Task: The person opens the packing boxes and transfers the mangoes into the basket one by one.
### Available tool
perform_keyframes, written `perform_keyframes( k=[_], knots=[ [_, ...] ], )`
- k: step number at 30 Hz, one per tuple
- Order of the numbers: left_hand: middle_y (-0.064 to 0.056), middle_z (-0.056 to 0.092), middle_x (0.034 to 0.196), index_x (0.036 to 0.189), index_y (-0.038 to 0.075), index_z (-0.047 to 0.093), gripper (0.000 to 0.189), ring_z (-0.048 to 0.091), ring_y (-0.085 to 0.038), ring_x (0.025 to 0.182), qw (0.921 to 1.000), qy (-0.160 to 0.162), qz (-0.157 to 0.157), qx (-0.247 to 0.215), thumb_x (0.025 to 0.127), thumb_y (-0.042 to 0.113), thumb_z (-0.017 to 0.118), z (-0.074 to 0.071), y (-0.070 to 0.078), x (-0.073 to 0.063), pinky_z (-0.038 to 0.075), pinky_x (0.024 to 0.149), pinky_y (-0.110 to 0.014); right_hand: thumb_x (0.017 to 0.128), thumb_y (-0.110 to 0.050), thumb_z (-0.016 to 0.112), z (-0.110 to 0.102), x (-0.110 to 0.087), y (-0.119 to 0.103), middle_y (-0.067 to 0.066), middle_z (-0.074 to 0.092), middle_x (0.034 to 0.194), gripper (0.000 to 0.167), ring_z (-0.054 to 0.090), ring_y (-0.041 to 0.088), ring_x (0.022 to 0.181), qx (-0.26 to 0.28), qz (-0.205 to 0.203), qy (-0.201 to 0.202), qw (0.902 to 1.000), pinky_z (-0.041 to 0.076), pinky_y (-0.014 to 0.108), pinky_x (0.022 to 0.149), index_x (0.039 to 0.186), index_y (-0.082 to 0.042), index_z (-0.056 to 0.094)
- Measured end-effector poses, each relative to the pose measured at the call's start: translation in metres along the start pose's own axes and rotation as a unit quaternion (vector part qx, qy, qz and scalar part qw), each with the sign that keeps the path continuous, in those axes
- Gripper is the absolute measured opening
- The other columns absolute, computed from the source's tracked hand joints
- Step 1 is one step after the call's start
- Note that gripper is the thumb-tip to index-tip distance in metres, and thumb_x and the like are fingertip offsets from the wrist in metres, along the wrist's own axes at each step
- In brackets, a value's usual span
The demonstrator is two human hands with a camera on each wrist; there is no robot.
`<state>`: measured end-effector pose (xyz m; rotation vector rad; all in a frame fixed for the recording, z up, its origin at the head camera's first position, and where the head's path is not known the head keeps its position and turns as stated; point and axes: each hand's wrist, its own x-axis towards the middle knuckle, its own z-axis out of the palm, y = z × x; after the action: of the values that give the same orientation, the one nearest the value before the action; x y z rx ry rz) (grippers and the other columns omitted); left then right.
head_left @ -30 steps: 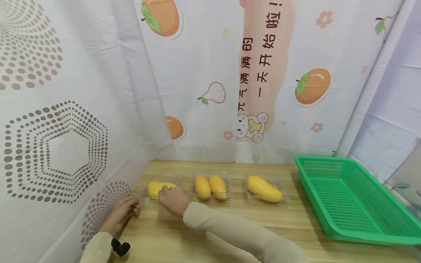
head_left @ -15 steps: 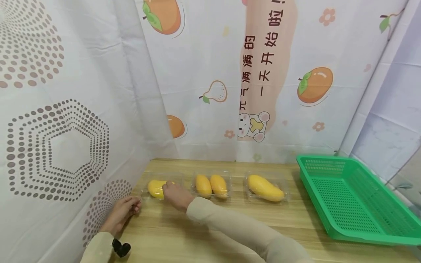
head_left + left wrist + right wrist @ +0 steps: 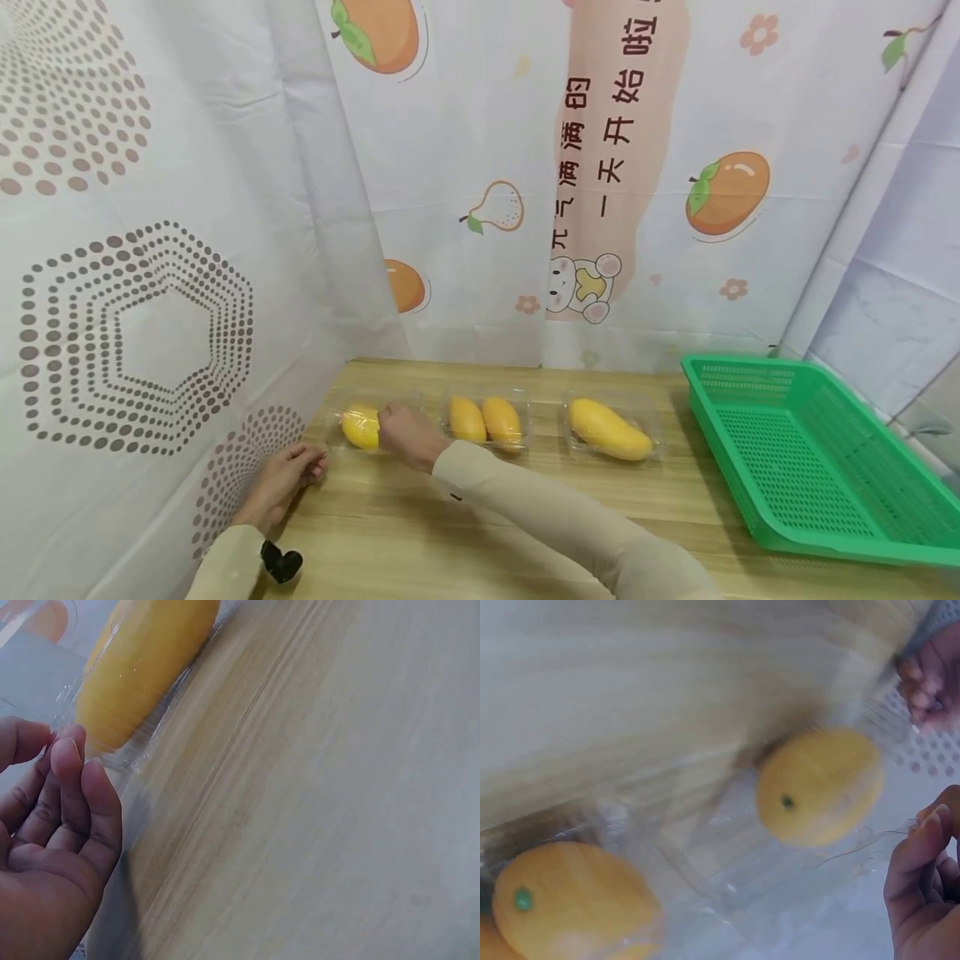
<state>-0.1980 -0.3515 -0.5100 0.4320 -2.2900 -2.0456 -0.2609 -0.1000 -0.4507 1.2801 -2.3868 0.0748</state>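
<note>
A yellow mango [image 3: 362, 427] lies in a clear plastic tray at the left of the row, with shiny cling film [image 3: 847, 851] over it. My right hand [image 3: 411, 435] pinches an edge of this film between thumb and fingers and hides the mango's right end. Left of the tray, my left hand [image 3: 288, 477] pinches the film's other edge at the fingertips. In the left wrist view the film runs from those fingertips across the mango [image 3: 146, 671]. Most of the tray's outline is too transparent to make out.
Two orange-yellow mangoes [image 3: 485, 419] sit in a clear tray just right of my right hand. Farther right, another tray holds one large yellow mango [image 3: 609, 430]. A green plastic basket [image 3: 723, 479] stands at the table's right side. Printed curtains [image 3: 450, 325] border the table behind and left.
My right hand has moved rightward across the leftmost mango, uncovering more of its left part under the film. The left hand keeps its place; the head view has shifted slightly.
</note>
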Motion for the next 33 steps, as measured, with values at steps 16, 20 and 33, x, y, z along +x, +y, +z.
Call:
perform_keyframes(
  k=[16, 20, 33],
  knots=[
    [-0.008, 0.069, 0.094, 0.117, -0.011, 0.063, 0.03, 0.062, -0.014, 0.078, 0.9996, -0.02, -0.009, 0.018, 0.107, 0.016, 0.054, -0.002, 0.002, 0.004, 0.056, 0.073, -0.029, 0.1, -0.023, 0.066, -0.014, 0.008, 0.029, -0.006, 0.057, 0.083, 0.01, 0.048, 0.003, 0.059, 0.006, 0.031, 0.095, 0.995, 0.036, 0.014, 0.049, 0.091, -0.017, 0.067],
    [-0.009, 0.068, 0.094, 0.115, -0.01, 0.063, 0.03, 0.062, -0.015, 0.078, 0.9993, -0.032, -0.013, 0.011, 0.108, 0.017, 0.053, -0.002, 0.002, 0.006, 0.056, 0.073, -0.03, 0.101, -0.032, 0.068, -0.016, 0.006, 0.037, -0.006, 0.06, 0.086, 0.016, 0.053, 0.003, 0.061, 0.016, 0.046, 0.076, 0.9959, 0.038, 0.014, 0.05, 0.097, -0.017, 0.069],
    [-0.008, 0.064, 0.09, 0.105, -0.007, 0.063, 0.026, 0.058, -0.016, 0.075, 0.9975, -0.069, -0.006, -0.007, 0.108, 0.015, 0.049, -0.005, 0.004, 0.008, 0.055, 0.07, -0.033, 0.1, -0.034, 0.07, -0.024, 0.011, 0.055, -0.004, 0.062, 0.095, 0.016, 0.056, 0.006, 0.064, 0.06, 0.093, 0.099, 0.9889, 0.043, 0.015, 0.056, 0.104, -0.018, 0.069]
  ],
)
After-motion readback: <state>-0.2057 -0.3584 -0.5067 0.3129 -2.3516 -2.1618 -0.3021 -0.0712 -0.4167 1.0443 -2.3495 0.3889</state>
